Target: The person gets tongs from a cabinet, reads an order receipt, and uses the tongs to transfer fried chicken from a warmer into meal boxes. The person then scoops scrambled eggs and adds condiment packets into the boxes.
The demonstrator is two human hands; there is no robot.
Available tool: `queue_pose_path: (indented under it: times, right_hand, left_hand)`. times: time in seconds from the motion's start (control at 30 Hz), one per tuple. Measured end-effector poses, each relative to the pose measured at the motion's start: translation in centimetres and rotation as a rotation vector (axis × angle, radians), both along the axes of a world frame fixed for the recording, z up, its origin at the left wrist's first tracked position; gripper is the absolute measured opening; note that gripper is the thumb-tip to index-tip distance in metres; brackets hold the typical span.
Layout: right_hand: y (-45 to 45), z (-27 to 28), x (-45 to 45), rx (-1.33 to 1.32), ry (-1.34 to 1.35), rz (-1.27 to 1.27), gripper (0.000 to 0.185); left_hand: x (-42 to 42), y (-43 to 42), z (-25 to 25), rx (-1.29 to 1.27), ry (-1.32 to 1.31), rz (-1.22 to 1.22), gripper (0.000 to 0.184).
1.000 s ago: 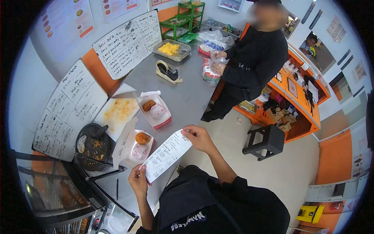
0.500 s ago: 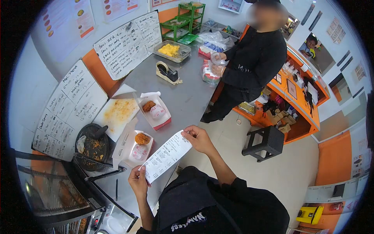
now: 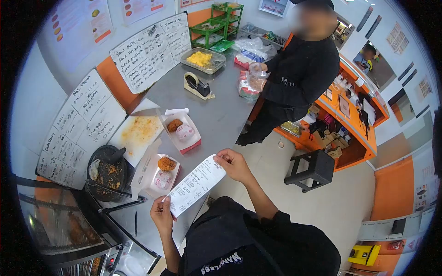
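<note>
A long white printed receipt (image 3: 195,185) is stretched between my two hands, above the edge of the grey metal table (image 3: 159,92). My left hand (image 3: 162,215) pinches its lower left end. The upper right end is pinched by my right hand (image 3: 234,164). Just left of the receipt stands an open box (image 3: 148,183) with a piece of fried food (image 3: 166,163) and a round wrapped item (image 3: 163,179). Behind it, a second open box (image 3: 189,146) holds similar fried food (image 3: 175,125) and another wrapped item (image 3: 185,132).
A black mortar (image 3: 107,184) and stained white board (image 3: 136,133) lie left. Further back are a tape dispenser (image 3: 198,86) and a tray of yellow food (image 3: 203,60). Another person (image 3: 299,69) stands across, holding a plastic bag (image 3: 251,85). A black stool (image 3: 311,169) is on the floor.
The receipt and both of my hands keep nearly the same pose. The view has shifted very slightly. The other person's hands have moved a little at the plastic bag.
</note>
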State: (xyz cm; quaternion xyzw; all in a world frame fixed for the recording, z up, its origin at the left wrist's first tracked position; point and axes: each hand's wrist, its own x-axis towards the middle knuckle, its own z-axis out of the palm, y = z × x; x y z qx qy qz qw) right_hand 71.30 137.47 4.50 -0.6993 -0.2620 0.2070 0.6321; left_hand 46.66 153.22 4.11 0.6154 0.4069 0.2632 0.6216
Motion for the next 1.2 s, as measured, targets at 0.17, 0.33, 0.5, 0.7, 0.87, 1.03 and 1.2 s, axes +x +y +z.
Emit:
queue_pose_path:
  times: [0.17, 0.33, 0.5, 0.7, 0.87, 1.03, 1.2]
  right_hand:
    - [0.0, -0.3, -0.1, -0.008, 0.027, -0.003, 0.015]
    - [0.0, -0.3, -0.2, -0.012, 0.012, -0.007, 0.016]
    - [0.1, -0.4, -0.2, -0.031, -0.004, 0.002, 0.016]
    - [0.3, -0.6, -0.2, -0.014, -0.004, 0.013, 0.016]
    - [0.2, -0.6, -0.2, -0.018, 0.001, 0.028, 0.016]
    - [0.3, -0.4, -0.1, -0.015, 0.006, 0.033, 0.015]
    - [0.6, 0.9, 0.1, -0.004, 0.001, 0.044, 0.014]
  left_hand:
    - [-0.1, 0.0, -0.1, 0.001, -0.01, -0.006, 0.022]
    - [-0.1, -0.1, 0.0, 0.001, -0.029, 0.005, 0.023]
    - [-0.4, -0.2, -0.2, 0.017, -0.032, 0.008, 0.024]
    - [-0.5, -0.4, 0.1, 0.019, -0.008, 0.025, 0.025]
    - [-0.6, -0.7, 0.4, 0.033, -0.01, 0.033, 0.026]
    - [-0.8, -0.7, -0.2, 0.024, -0.028, 0.03, 0.026]
    - [-0.7, -0.9, 0.1, 0.016, -0.044, 0.037, 0.026]
